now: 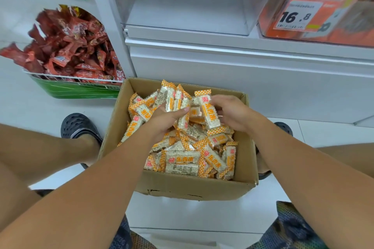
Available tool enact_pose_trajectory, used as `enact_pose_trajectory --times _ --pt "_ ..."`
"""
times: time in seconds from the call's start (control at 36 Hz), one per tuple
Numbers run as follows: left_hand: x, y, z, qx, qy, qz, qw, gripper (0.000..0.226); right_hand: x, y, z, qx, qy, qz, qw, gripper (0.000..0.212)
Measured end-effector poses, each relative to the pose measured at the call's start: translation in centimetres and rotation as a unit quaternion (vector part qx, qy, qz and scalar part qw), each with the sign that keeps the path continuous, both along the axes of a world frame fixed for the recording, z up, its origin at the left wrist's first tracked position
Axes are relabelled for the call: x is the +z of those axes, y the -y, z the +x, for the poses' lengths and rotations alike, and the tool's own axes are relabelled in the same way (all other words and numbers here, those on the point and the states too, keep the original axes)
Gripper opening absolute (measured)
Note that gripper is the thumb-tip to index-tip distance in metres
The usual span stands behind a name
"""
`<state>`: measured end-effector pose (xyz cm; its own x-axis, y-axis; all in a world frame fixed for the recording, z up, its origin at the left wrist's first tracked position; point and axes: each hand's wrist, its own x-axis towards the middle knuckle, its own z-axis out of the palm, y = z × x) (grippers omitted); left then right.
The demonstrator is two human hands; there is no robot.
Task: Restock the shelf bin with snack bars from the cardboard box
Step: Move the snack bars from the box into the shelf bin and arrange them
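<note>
We saw the cardboard box [194, 188] sitting open on the white floor between the person's feet, heaped with snack bars [182, 159] in orange-checked wrappers. Both hands were down inside it, over the far half of the heap. The left hand [164, 121] gripped a bunch of bars [175, 100], thumb laid across their front, their ends fanning up above its fingers. The right hand [230, 113] pinched a single bar [208, 112] just beside that bunch, holding it nearly upright with its label facing us. The two hands were close together, almost touching. The clear shelf bin [186, 6] stood above and behind the box, well apart from both hands, and we could see no bars in it. A green bin of red packets [68, 50] stood to the left; an orange display with a price tag [297, 16] stood on the right.
</note>
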<state>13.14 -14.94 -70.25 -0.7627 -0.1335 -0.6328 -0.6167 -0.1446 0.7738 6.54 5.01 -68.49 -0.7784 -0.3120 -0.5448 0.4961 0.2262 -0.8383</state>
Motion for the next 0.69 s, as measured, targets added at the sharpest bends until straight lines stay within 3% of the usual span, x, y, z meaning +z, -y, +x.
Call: enact_pose_trajectory --times 0.11,0.25,0.31,0.42,0.58,0.69 --pt "0.0 0.1 0.0 0.002 -0.004 0.001 1.000 0.113 -0.3 0.7 0.1 -0.027 -0.034 0.083 0.996 0.018" --pt "0.2 0.2 -0.1 0.020 0.000 0.047 0.999 0.113 -0.5 0.7 0.3 -0.063 0.094 -0.130 0.985 0.027" --pt "0.5 0.0 0.0 0.025 0.005 0.091 0.996 0.119 -0.7 1.2 0.4 -0.061 0.099 -0.156 0.981 0.030" --pt "1.0 -0.5 -0.1 0.041 0.014 0.129 0.991 0.118 -1.0 2.7 0.7 -0.104 0.073 -0.097 0.987 0.024" --pt "0.7 -0.5 -0.5 0.018 -0.004 0.096 0.995 0.124 -1.5 3.1 1.1 -0.114 0.063 -0.077 0.989 0.008" --pt "0.7 -0.8 -0.7 0.005 -0.026 0.060 0.998 0.110 -1.3 3.0 0.9 -0.120 0.059 -0.076 0.988 0.016"
